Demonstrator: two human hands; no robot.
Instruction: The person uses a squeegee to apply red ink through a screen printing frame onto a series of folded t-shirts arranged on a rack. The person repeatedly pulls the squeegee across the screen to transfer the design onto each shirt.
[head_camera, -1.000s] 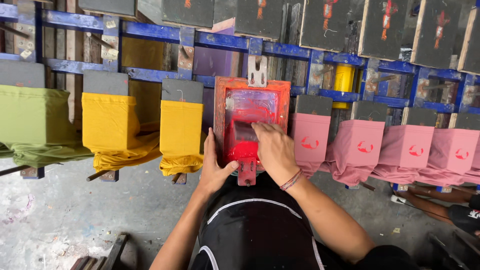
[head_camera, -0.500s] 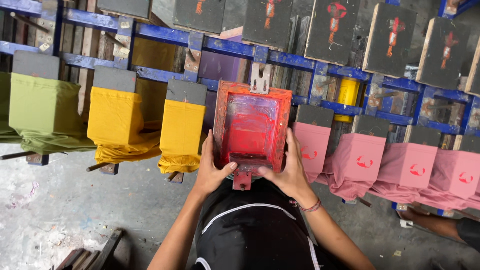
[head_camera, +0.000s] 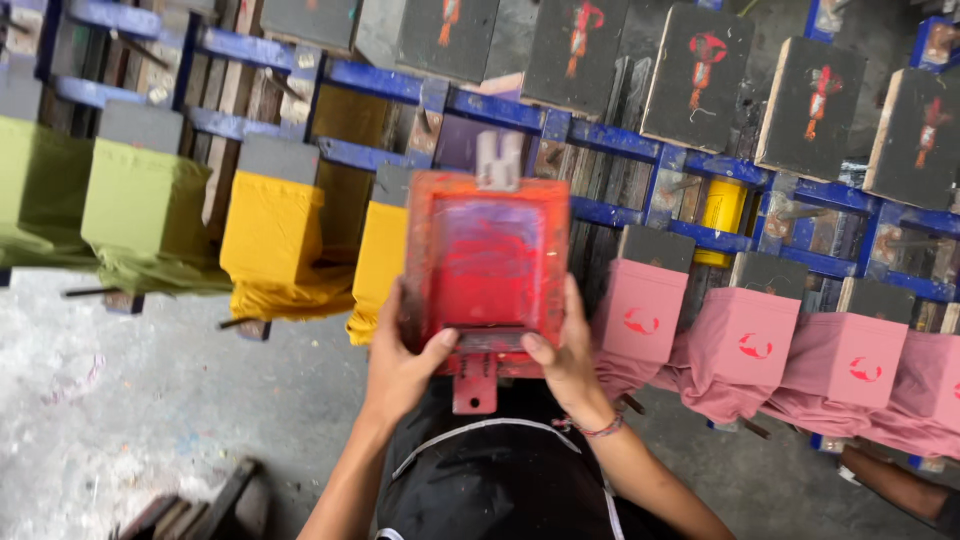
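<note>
Red ink-smeared screen-printing frame (head_camera: 487, 262), rectangular, wooden-edged, mesh stained red, grasped at its lower corners by left hand (head_camera: 402, 362) and right hand (head_camera: 566, 352)

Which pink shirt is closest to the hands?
The leftmost pink shirt with a red mark, right beside the right hand gripping the red screen frame. The other pink ones sit farther right.

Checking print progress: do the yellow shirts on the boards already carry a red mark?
No: the yellow shirts show plain fabric, while the pink shirts carry red marks.
</note>
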